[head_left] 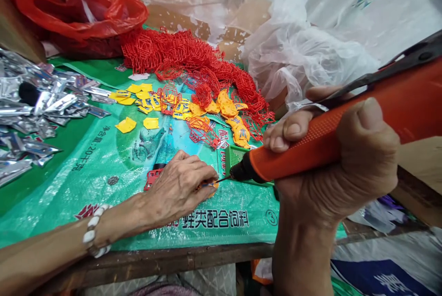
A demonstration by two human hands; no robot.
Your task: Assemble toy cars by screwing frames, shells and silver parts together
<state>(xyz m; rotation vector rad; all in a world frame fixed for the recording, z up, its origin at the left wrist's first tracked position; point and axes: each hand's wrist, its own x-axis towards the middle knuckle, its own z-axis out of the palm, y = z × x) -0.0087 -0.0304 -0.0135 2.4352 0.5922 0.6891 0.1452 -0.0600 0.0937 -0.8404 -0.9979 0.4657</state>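
Electric screwdriver [397, 116] at the orange piece [214, 188], over a printed feed sack [131, 188]

Along the near edge of the green sack we read 蛙类配合饲料, frog compound feed, in bold black outlined in white, with a circled 3 to its right. Farther left, slanting, we make out 净含量:20千克, a net content of 20 kg. The red and black lettering beside the green basket [238, 155] is partly covered, so we cannot read it whole.

Our left hand [176, 185] pinches the orange piece between thumb and forefinger, mostly hidden by them, its outer edge showing past the fingertips. The screwdriver's thin bit reaches that edge; we cannot tell whether it sits in a hole. The fingers of our right hand [311, 190] are wrapped around the screwdriver's body.

Just beyond the left hand lies a red part [151, 179] with a black end. Farther back we see yellow pieces [126, 124], some with blue marks, and a long heap of red frames [193, 54]. Silver packets [51, 102] spread at the left, their print too small to read. The wooden bench [193, 257] shows along the near edge.
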